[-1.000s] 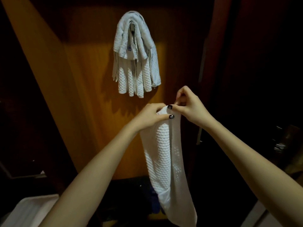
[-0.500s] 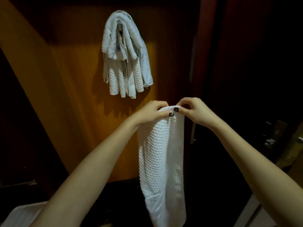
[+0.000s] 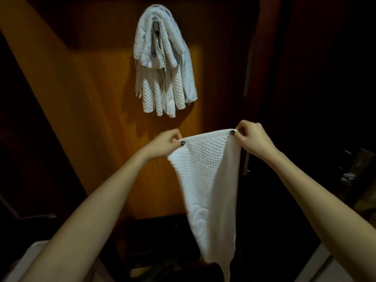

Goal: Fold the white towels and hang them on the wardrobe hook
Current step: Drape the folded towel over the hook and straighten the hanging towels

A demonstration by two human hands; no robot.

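A white waffle-textured towel hangs in front of me, stretched along its top edge between both hands. My left hand pinches the left top corner. My right hand pinches the right top corner, slightly higher. The towel narrows to a point near the bottom of the view. Above, several folded white towels hang in a bunch from the wardrobe hook, which shows only partly between them.
The hook sits on an orange-brown wooden wardrobe panel. A dark door edge with a vertical handle stands to the right. Something white lies at the bottom left. The surroundings are dark.
My hands have moved apart from almost touching, spreading the towel's top edge wide. The towel went from a narrow strip to a broad triangle.
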